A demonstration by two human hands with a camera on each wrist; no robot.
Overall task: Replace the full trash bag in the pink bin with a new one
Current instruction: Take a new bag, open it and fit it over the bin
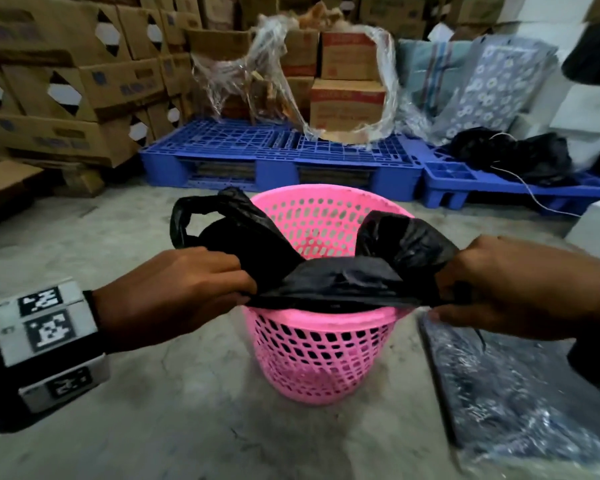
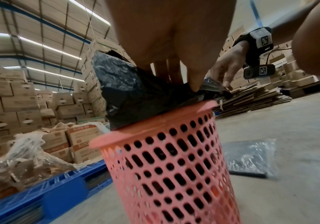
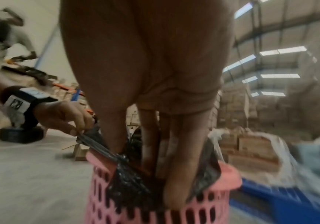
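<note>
A pink perforated bin (image 1: pixel 321 355) stands on the concrete floor in front of me. A black trash bag (image 1: pixel 336 278) hangs into it, its near edge stretched taut across the near rim. My left hand (image 1: pixel 246 287) pinches that edge at the bin's left side, and my right hand (image 1: pixel 440 299) pinches it at the right side. A bag handle loop (image 1: pixel 184 220) sticks up at the far left. The left wrist view shows the bag (image 2: pixel 136 97) bunched above the rim (image 2: pixel 155 130). In the right wrist view my fingers (image 3: pixel 176 181) reach down into the bag (image 3: pixel 128 186).
A flat pack of dark bags in clear wrap (image 1: pixel 513 393) lies on the floor right of the bin. Blue pallets (image 1: pixel 281 157) with cartons sit behind it, and a black bag (image 1: pixel 520 157) rests on the right pallet. Stacked cardboard boxes (image 1: pixel 59 84) fill the left.
</note>
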